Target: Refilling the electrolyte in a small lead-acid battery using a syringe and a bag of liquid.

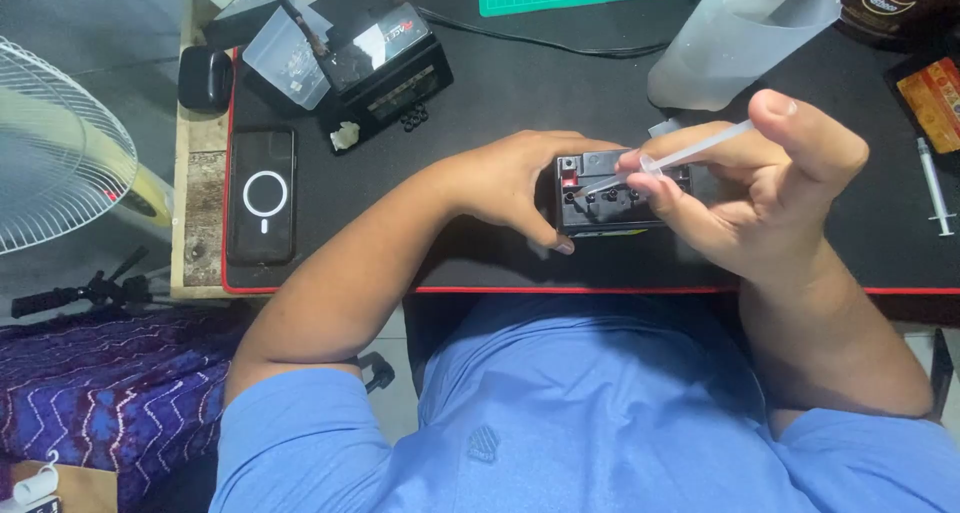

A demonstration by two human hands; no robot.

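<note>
Right at the near edge of the black desk mat (pixel 500 83) sits a small black boxy battery (pixel 605 208) with an open top. The left hand (pixel 510 183) clamps its left side, fingers curled round the casing; it looks dense and rigid, best gripped by the flanks. The right hand (pixel 760 188) pinches a slim clear plastic syringe (pixel 690 153), light and slippery-looking, tip angled down into a cell hole, thumb raised over the plunger.
</note>
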